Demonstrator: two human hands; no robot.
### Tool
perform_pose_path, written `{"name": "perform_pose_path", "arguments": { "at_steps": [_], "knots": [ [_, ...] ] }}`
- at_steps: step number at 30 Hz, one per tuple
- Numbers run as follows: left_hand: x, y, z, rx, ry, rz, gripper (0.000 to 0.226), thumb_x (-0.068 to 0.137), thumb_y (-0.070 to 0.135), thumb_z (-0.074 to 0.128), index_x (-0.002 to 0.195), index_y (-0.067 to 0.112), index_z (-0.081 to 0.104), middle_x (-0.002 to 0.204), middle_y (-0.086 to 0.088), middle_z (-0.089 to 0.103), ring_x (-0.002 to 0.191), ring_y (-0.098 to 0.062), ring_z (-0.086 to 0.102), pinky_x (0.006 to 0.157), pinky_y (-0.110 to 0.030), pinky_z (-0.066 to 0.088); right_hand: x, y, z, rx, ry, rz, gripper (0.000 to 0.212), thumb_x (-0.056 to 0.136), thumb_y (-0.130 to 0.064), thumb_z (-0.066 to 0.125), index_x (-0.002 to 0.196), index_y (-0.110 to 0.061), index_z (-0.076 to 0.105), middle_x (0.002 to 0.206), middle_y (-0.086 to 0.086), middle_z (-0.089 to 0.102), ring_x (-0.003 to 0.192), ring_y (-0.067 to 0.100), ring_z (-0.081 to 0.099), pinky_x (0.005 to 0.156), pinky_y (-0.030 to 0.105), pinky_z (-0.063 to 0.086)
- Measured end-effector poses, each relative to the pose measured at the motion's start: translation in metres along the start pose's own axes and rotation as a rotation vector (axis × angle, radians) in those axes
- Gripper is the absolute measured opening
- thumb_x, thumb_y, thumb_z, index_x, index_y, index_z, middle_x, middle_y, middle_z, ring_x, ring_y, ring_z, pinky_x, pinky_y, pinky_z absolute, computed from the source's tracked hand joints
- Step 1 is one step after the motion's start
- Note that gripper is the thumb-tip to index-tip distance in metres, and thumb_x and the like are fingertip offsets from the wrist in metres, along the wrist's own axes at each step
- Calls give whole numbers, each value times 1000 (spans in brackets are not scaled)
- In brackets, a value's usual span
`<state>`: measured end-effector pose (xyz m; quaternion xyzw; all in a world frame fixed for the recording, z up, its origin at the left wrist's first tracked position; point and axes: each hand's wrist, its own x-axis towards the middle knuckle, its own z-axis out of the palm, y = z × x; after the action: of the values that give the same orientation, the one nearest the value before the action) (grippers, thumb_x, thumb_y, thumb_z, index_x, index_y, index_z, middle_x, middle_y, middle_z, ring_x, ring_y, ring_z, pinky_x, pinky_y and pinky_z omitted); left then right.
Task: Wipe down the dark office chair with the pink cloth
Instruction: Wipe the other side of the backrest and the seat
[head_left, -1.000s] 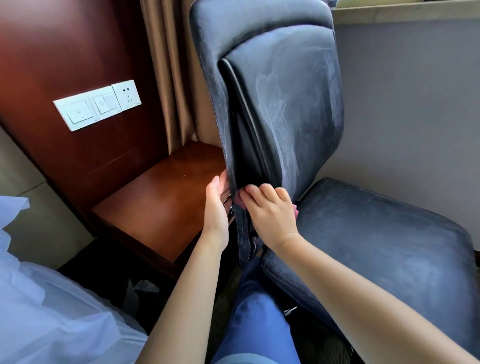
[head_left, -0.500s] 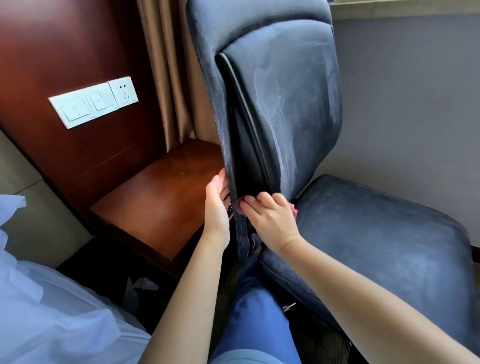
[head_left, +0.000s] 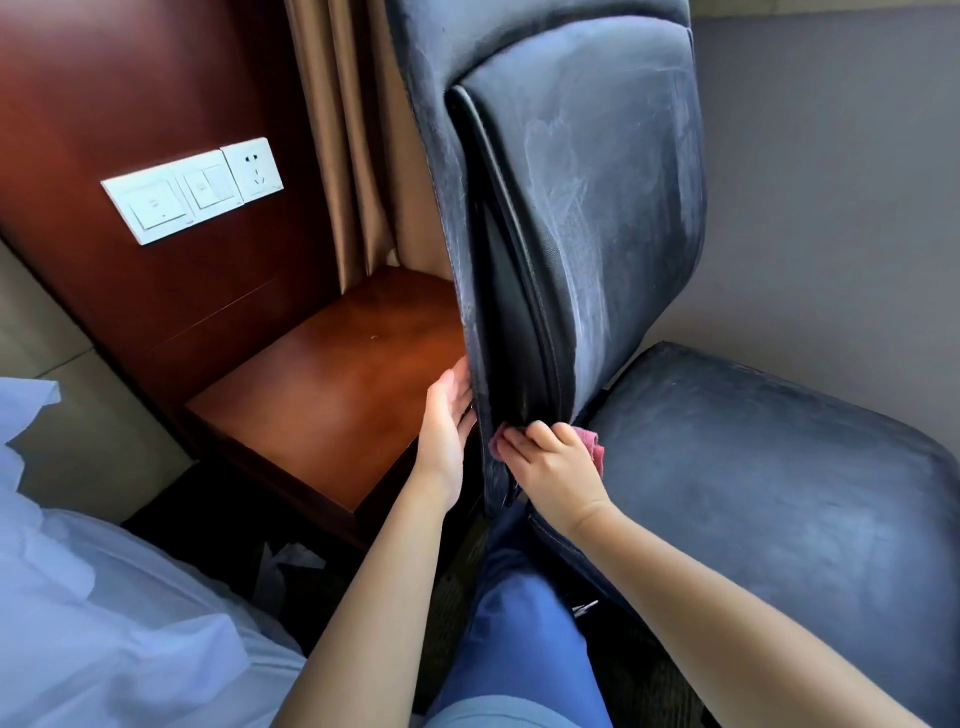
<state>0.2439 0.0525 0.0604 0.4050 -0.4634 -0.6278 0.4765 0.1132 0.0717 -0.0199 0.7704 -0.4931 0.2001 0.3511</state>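
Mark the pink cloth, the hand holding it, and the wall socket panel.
pink cloth (head_left: 594, 448): head view, bunched end showing past the knuckles.
right hand (head_left: 558, 470): head view, back of the hand.
wall socket panel (head_left: 193, 190): head view, middle switch plate.

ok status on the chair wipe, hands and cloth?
Left hand flat on backrest edge. Right hand grips pink cloth at backrest base. Nothing in the way.
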Motion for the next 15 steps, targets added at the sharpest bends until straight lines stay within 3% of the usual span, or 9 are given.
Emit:
{"name": "perform_pose_path", "arguments": {
  "at_steps": [4,7,8,10,13,15],
  "knots": [
    [5,-11,-4,8,0,-24,43,102,36,15,126,30,51,121,13,61,114,-1,54,101,-24,38,24,6,-27,69,184,125,29,88,-8,43,96,-15,70,98,-5,68,83,17,42,66,29,29],
    [4,-15,-1,-9,-25,-41,43,102,36,18,114,33,59,109,18,67,102,6,61,84,-13,46,42,14,-32,89,297,199,28,92,-7,41,99,-13,66,104,-4,66,84,17,45,65,29,35],
    [4,-16,0,-17,-26,-48,42,102,35,18,109,34,59,103,20,69,98,7,62,81,-11,46,40,13,-26,88,294,182,26,93,-6,39,101,-11,63,105,-2,64,84,17,45,64,30,38],
    [6,-17,-2,-18,-10,-56,40,102,35,18,115,32,56,108,18,66,105,3,59,93,-17,43,19,7,-5,88,218,89,20,90,-6,44,101,-9,61,99,0,64,80,18,44,60,32,41],
    [7,-18,-5,0,11,-60,40,102,35,19,130,29,48,116,15,60,114,-3,53,105,-25,34,-25,-7,22,47,20,-23,18,74,-11,64,92,-8,64,80,-1,65,77,19,39,61,30,29],
    [8,-21,-8,12,18,-59,38,102,35,19,126,30,49,113,17,61,111,0,54,103,-25,35,-28,-7,18,59,7,-10,15,78,-12,55,86,-9,67,77,-3,65,75,19,37,61,29,26]
  ]
}}
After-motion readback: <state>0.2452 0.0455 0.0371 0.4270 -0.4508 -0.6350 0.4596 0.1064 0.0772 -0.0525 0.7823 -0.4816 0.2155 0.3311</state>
